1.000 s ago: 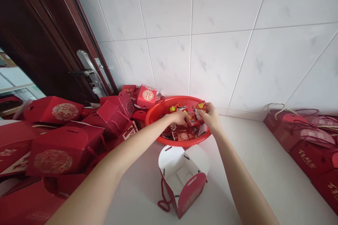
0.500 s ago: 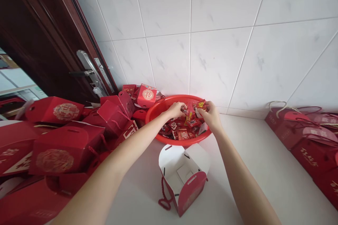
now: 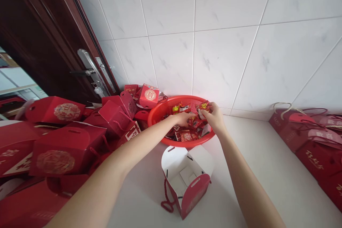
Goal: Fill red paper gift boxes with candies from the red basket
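A red plastic basket point(image 3: 155, 114) stands against the wall with several red-wrapped sweets point(image 3: 186, 135) in it. My left hand point(image 3: 183, 119) reaches down among the sweets; its fingertips are partly hidden, and what they touch is unclear. At the basket's right side, my right hand point(image 3: 213, 114) is closed on a red and yellow wrapped packet point(image 3: 203, 106). In front of the basket, an open red box point(image 3: 194, 195) with a white inside shows nothing in it. A red cord handle point(image 3: 167, 205) hangs at its left.
Red gift boxes point(image 3: 68, 149) are heaped on the left, beside a dark door point(image 3: 40, 25) with a metal handle. More red boxes point(image 3: 301, 142) with cord handles stand along the right. A tiled wall point(image 3: 171, 64) rises behind the basket.
My left hand has moved slightly right and lower into the sweets. A yellow-marked packet now shows behind it. My right hand still holds its packet in nearly the same place.
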`<action>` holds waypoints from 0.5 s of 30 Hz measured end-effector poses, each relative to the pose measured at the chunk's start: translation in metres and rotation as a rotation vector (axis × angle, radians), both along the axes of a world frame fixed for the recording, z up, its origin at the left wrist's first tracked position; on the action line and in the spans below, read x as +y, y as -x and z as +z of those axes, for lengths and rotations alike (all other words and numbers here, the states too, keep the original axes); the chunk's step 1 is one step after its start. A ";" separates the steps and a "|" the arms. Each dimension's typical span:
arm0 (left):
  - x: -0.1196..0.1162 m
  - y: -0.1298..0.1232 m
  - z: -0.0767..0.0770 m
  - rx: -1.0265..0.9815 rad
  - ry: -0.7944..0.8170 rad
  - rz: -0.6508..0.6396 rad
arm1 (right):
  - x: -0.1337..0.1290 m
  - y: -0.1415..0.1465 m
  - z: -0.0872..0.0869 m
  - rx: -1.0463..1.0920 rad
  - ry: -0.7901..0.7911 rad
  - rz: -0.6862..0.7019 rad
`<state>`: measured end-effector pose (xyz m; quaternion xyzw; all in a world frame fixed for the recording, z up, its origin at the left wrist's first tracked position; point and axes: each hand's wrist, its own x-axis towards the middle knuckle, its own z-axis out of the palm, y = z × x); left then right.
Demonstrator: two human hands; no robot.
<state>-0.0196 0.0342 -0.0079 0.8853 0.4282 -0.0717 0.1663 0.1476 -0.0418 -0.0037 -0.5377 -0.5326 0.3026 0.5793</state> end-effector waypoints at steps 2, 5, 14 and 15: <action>0.002 0.000 -0.002 -0.021 0.007 -0.015 | 0.000 0.000 0.000 -0.011 0.007 -0.008; 0.005 0.001 -0.002 -0.061 0.008 -0.024 | 0.002 0.000 -0.002 -0.032 0.006 -0.020; 0.005 0.012 0.021 -0.528 -0.290 0.192 | 0.013 0.001 -0.015 -0.090 -0.024 -0.064; 0.004 0.012 0.022 -0.583 -0.291 0.194 | 0.013 0.001 -0.013 -0.106 -0.026 -0.094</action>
